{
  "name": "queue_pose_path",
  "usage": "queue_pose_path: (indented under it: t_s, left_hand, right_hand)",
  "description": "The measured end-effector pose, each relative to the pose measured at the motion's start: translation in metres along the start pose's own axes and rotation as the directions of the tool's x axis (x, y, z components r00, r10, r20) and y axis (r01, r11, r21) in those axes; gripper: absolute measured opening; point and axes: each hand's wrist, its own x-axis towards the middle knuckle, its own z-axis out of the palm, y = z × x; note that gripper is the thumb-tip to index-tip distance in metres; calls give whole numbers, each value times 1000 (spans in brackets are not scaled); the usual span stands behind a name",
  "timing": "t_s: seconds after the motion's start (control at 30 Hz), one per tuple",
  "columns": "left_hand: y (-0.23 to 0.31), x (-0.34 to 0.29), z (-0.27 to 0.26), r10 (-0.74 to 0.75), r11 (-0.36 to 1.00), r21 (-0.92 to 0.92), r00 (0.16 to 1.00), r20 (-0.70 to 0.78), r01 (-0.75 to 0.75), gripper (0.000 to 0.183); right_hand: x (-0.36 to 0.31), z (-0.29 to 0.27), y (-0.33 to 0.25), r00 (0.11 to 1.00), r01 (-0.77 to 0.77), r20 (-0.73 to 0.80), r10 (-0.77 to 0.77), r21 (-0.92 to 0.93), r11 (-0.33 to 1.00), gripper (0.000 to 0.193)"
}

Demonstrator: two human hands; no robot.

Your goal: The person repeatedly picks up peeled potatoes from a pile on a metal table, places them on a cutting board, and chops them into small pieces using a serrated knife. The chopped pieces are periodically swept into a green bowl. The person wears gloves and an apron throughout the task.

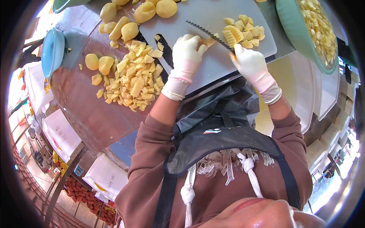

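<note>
My left hand [187,53], in a white glove, rests on a potato piece [208,41] on the grey cutting board [213,17]. My right hand [249,61], also gloved, grips the handle of a wavy-edged knife [209,34] whose blade reaches up-left across the board. Crinkle-cut potato pieces [241,32] lie on the board just beyond the blade. A heap of cut potato chunks [135,78] sits on the brown table left of the board. Peeled whole potatoes [129,22] lie at the board's far left corner.
A green bowl [294,30] full of cut potato stands at the upper right. A light blue bowl [52,49] sits at the table's left edge. White trays [304,91] lie to the right. Below left are white crates [61,133] and red produce [81,192].
</note>
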Motion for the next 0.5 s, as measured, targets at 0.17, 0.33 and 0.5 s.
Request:
queue_pose_path:
  t_s: [0.17,0.33,0.5]
  left_hand:
    - [1,0,2,31,999,-8,999,-18,-32,16]
    - [9,-8,12,-1,1000,17,994,-110,2,16]
    - [10,-8,16,-11,999,30,993,-113,14,16]
  right_hand:
    - [7,2,-1,986,-107,126,108,-13,994,25]
    - [-2,-7,-18,968,-249,58,244,104,963,28]
    - [10,5,-47,926,-345,195,323,90,934,28]
